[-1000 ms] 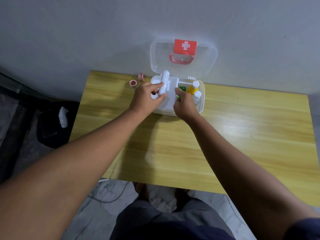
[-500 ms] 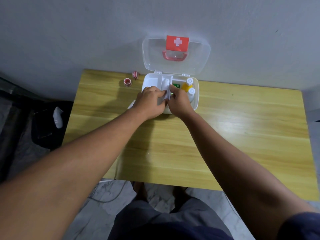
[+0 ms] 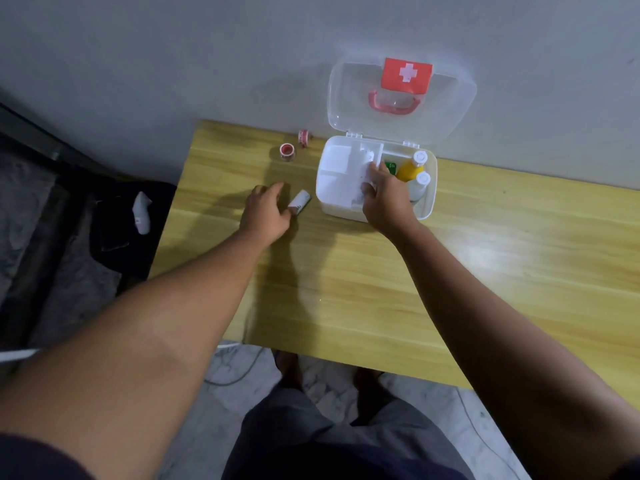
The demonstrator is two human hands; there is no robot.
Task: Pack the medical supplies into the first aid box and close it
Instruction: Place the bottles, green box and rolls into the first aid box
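The white first aid box [image 3: 427, 202] stands open at the back of the wooden table, its clear lid [image 3: 450, 112] with a red cross label leaning against the wall. Inside are a white tray insert [image 3: 334, 168], a yellow bottle [image 3: 408, 169], a white bottle [image 3: 419, 187] and a green item [image 3: 391, 167]. My right hand [image 3: 386, 197] reaches into the box, fingers curled over a white pack [image 3: 365, 161] in the tray. My left hand [image 3: 265, 213] hovers over the table left of the box, fingers apart, thumb side next to a white bandage roll [image 3: 300, 202].
Two small red tape rolls [image 3: 286, 152] [image 3: 304, 137] lie near the table's back edge, left of the box. A dark bag with a white object [image 3: 142, 213] sits on the floor to the left. The table [image 3: 485, 271] stretches out to the right.
My left hand has left the box and moved left and down to the table beside the bandage roll. My right hand stays in the box on the white pack.
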